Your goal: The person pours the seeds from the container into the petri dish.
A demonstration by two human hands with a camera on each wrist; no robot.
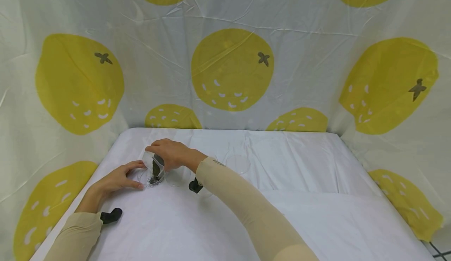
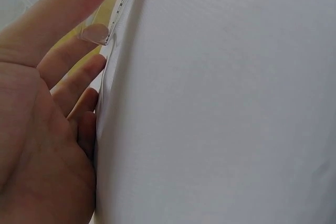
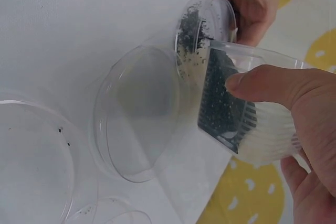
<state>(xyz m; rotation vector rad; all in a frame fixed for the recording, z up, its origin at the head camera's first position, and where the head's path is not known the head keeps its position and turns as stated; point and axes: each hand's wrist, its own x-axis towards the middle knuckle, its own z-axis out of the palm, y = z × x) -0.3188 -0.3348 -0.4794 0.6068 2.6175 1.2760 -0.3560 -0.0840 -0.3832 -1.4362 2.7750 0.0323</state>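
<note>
My right hand (image 1: 170, 153) grips a clear ribbed plastic container (image 3: 270, 145), its thumb pressed on the side. The container is tilted, and dark soil-like granules (image 3: 223, 98) lie against its lower wall. Below its mouth is a clear round petri dish (image 3: 224, 17) with dark crumbs scattered across its bottom. My left hand (image 1: 114, 179) holds this dish at the rim, thumb on the near side and fingers on the far side. In the left wrist view only a corner of the dish (image 2: 97, 36) shows, by the fingertips.
An empty-looking clear dish (image 3: 139, 114) lies right beside the one being held. Another larger clear dish (image 3: 31, 161), with a few dark specks, is farther right; more clear round ware (image 1: 237, 163) stands toward the table's back. Patterned curtains (image 1: 232, 69) border the white-covered table (image 1: 317, 222).
</note>
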